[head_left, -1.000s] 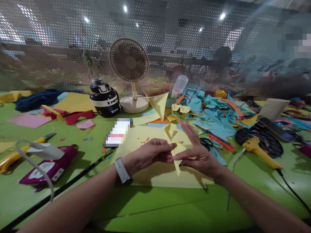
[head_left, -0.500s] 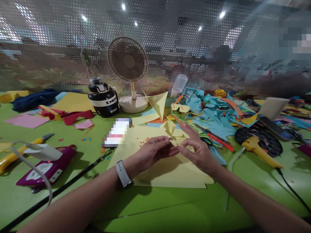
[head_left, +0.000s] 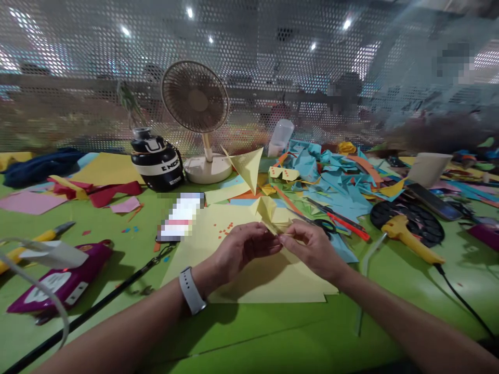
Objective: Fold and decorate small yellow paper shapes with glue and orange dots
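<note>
Over the yellow sheets [head_left: 268, 288], folded yellow paper [head_left: 265, 209] pokes up, its lower end hidden! Right hand [head_left: 314, 248], angled inward, pinches it; left hand [head_left: 241, 249] is curled alongside, fingers bent, whether gripping, I can't tell.

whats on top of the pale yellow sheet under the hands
Small orange paper bits lie on the pale yellow sheet. The left hand, right hand and folded yellow paper block part of it; anything behind them is hidden.
</note>
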{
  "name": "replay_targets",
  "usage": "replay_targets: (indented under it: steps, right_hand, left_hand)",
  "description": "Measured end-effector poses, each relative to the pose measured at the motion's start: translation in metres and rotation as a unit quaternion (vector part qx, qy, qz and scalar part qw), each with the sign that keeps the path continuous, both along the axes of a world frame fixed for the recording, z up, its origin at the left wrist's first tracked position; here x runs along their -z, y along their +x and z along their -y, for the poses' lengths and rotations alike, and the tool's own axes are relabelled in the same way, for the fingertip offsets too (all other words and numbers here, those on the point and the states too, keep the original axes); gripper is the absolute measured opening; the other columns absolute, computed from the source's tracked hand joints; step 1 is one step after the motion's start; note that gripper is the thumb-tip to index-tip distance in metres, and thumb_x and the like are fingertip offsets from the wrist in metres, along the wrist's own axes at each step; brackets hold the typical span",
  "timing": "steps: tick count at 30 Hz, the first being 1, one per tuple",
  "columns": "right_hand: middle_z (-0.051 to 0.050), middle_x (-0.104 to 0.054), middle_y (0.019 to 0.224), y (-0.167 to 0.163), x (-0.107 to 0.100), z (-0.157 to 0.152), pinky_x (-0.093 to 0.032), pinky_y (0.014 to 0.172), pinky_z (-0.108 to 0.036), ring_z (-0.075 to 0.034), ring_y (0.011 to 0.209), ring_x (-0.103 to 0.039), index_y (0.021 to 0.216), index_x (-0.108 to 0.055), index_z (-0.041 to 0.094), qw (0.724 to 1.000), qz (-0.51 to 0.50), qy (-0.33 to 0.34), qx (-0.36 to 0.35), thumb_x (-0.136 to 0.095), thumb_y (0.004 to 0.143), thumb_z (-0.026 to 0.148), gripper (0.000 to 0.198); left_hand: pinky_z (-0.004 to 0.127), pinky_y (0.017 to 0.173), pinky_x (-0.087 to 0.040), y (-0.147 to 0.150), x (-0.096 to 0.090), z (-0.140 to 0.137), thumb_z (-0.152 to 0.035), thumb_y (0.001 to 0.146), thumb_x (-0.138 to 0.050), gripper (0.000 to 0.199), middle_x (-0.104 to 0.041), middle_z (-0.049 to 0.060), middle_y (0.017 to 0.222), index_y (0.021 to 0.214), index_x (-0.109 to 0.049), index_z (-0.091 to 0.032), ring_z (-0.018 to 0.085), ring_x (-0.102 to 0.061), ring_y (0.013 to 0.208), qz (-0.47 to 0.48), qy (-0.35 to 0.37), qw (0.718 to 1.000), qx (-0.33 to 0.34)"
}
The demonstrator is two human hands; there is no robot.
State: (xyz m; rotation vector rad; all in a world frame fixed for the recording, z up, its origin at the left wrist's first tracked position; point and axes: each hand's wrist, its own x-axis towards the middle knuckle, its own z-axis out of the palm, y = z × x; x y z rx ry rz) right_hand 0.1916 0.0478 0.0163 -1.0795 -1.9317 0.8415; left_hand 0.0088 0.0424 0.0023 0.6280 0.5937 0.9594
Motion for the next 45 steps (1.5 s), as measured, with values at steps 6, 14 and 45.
replay_targets:
  steps: [6,14,45]
  right_hand:
    - [-0.001,-0.057,0.068,-0.0002,0.001,-0.0007,-0.044,0.061,-0.025,-0.013,0.065,-0.053,0.064,-0.06,0.016,1.0,-0.018,-0.021,0.0,-0.058,0.08,0.027,0.019]
    - [0.0,-0.054,0.065,-0.0007,-0.0001,-0.0003,-0.042,0.056,-0.022,-0.011,0.061,-0.05,0.063,-0.058,0.017,0.999,-0.024,-0.031,-0.007,-0.059,0.079,0.027,0.019]
    - [0.001,-0.054,0.062,-0.004,0.0033,-0.0004,-0.04,0.053,-0.023,-0.011,0.058,-0.049,0.06,-0.058,0.017,0.998,0.005,-0.055,-0.009,-0.059,0.078,0.028,0.021]
  left_hand:
    - [0.036,0.089,-0.051,0.0003,0.0007,0.0007,-0.016,0.074,-0.069,0.007,-0.074,0.008,0.083,0.079,-0.07,-0.011,0.018,-0.069,0.08,-0.017,0.032,0.999,-0.008]
    - [0.036,0.094,-0.049,0.0002,0.0024,0.0038,-0.019,0.079,-0.07,0.01,-0.074,0.008,0.089,0.085,-0.072,-0.011,0.016,-0.068,0.083,-0.043,0.067,0.997,0.011]
    - [0.033,0.081,-0.053,0.0077,0.0045,0.0067,-0.035,0.072,-0.077,0.026,-0.073,0.008,0.073,0.076,-0.072,-0.01,0.015,-0.068,0.069,-0.113,0.096,0.988,-0.049]
